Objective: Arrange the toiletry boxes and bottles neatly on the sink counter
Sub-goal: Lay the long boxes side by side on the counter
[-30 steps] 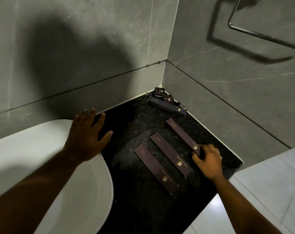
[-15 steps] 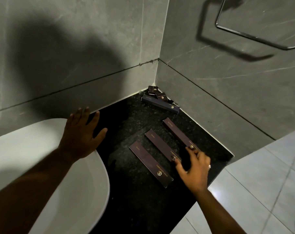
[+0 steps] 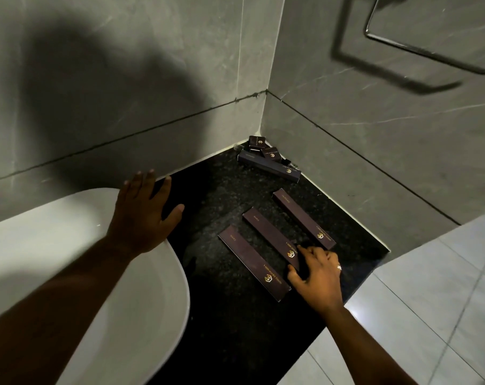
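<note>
Two fingers of right hand (image 3: 317, 276) pinching middle box (image 3: 271, 237) end

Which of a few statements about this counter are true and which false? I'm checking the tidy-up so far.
1. Three long boxes lie side by side on the black counter. True.
2. The right hand touches the middle long box. True.
3. The left hand holds a box. False: it rests open on the basin rim.
4. The small boxes sit beside the basin. False: they are piled in the wall corner.
5. A fourth long box lies by that pile. True.
</note>
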Action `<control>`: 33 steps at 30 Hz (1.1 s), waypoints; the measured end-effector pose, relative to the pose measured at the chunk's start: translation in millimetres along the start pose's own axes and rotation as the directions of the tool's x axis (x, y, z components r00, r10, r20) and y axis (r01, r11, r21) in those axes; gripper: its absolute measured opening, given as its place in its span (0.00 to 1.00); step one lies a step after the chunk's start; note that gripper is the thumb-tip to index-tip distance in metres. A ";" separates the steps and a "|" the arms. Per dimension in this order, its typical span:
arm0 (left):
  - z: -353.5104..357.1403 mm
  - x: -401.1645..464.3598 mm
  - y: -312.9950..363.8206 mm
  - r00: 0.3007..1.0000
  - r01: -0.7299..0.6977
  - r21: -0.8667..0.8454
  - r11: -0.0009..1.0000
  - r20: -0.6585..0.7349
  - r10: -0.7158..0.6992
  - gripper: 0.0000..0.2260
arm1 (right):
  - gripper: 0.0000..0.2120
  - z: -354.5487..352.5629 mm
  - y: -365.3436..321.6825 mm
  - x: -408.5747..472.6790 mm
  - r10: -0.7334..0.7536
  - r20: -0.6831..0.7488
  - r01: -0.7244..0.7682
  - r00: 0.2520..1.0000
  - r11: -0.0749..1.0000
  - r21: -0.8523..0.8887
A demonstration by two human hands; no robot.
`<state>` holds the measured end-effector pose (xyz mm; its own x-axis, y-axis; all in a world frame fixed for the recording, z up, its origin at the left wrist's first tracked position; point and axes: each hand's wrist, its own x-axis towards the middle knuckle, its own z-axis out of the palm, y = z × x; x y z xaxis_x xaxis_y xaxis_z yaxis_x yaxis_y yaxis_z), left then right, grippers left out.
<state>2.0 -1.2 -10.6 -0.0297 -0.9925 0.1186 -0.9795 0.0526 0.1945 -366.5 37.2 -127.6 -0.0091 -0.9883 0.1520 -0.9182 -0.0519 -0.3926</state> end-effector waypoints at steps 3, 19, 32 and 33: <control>1.4 0.7 -1.5 1.000 -0.001 0.004 1.000 0.007 0.001 0.34 | 0.26 0.6 0.1 0.9 0.002 0.006 -0.002 1.000 1.000 0.005; 1.6 0.8 -1.3 1.000 -0.016 0.024 1.000 0.006 0.016 0.34 | 0.31 -4.3 23.1 35.0 0.366 -0.146 -0.347 0.919 0.927 0.140; 3.3 2.0 -2.7 1.000 0.000 0.021 1.000 0.011 0.000 0.35 | 0.25 0.3 29.4 40.7 0.255 -0.111 -0.246 0.960 0.965 0.087; 3.2 1.7 -2.2 1.000 0.001 0.020 1.000 0.006 -0.001 0.35 | 0.26 -0.2 28.9 40.5 0.253 -0.105 -0.245 0.962 0.966 0.083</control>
<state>3.5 -3.4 -14.0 -0.0298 -0.9932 0.1125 -0.9833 0.0494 0.1754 -393.5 -4.3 -132.6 -0.2825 -0.9486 0.1425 -0.8519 0.1798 -0.4918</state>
